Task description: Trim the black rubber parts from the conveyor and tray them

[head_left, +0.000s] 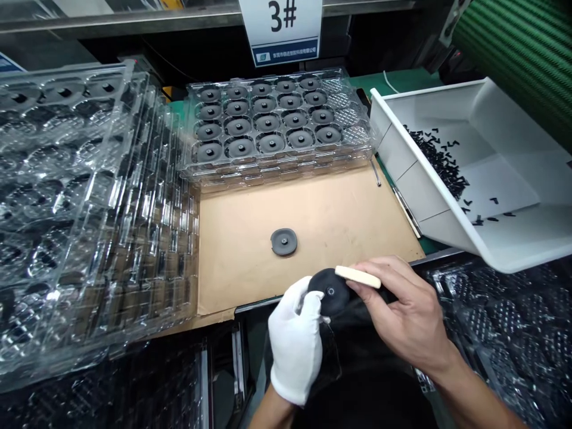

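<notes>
In a white glove, my left hand [297, 339] grips a round black plastic disc [329, 292] by its left edge, with the thumb on the face near a small raised centre. My bare right hand [402, 304] pinches a cream-coloured flat pad [358, 276] with rounded ends between thumb and fingers. The pad's left end is at the disc's upper right edge; whether it presses on the disc I cannot tell. Another dark disc [284, 242] with a central knob and a notched left edge lies on the brown board [241, 220] beyond my hands.
Stacked clear trays [277, 161] at the back hold rows of similar discs. A taller stack of clear trays [165, 208] stands at the left. On the right, a white bin [504, 155] contains small black parts [440, 164]. A "3#" sign [286, 36] hangs above.
</notes>
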A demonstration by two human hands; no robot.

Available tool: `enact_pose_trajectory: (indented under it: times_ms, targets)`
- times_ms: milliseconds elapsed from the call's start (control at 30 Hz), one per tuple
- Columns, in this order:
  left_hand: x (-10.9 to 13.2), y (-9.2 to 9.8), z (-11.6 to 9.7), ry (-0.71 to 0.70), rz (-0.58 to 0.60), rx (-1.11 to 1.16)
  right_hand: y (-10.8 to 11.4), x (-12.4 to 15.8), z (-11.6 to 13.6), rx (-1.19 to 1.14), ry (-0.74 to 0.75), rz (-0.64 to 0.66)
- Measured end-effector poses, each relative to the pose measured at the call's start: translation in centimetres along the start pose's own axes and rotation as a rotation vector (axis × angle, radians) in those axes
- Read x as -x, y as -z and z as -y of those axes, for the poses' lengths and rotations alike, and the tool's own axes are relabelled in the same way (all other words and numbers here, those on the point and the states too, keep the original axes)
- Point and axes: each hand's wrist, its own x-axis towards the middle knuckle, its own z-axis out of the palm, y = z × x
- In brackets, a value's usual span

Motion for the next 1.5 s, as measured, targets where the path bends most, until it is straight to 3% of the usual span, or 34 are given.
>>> enact_pose_trajectory:
  times_ms: [200, 367, 567, 900, 1067, 1167, 1267, 1400, 1500]
  targets:
    - [-0.4, 0.2, 0.2, -0.025, -0.024, 0.007, 0.9, -0.2, 0.0, 0.046, 0.061, 0.111]
    - [-0.9, 0.3, -0.4, -0.047, -0.049, 0.005, 1.7, -0.2, 0.0, 0.133, 0.029, -0.016]
    - [-0.7, 0.2, -0.8, -0.042, -0.008, 0.026, 1.1, 0.0, 0.7, 0.069, 0.023, -0.003]
    - [-0.7, 0.4, 0.1, -0.126, 0.084, -0.019, -0.2, -0.8, 0.5, 0.016, 0.087, 0.151]
    - [-1.4, 0.3, -0.3, -0.099, 0.119, 0.02, 0.0, -1.3, -0.1, 0.051, 0.113, 0.196]
    - [-2.4, -0.1, -0.7, -0.092, 0.065, 0.048, 0.1, -1.4, -0.3, 0.141, 0.122, 0.158]
    - [-4.0, -0.4, -1.3, -0.078, -0.074, 0.1, 0.3, -1.7, -0.5, 0.171, 0.063, 0.095]
    - [-6.7, -0.4, -3.0, -0.12, -0.239, 0.164, -0.1, -2.7, -2.1, 0.008, -0.131, 0.165]
    - [-8.3, -0.3, -4.6, -0.142, -0.239, 0.216, -1.2, -3.9, -4.8, 0.033, -0.304, 0.144]
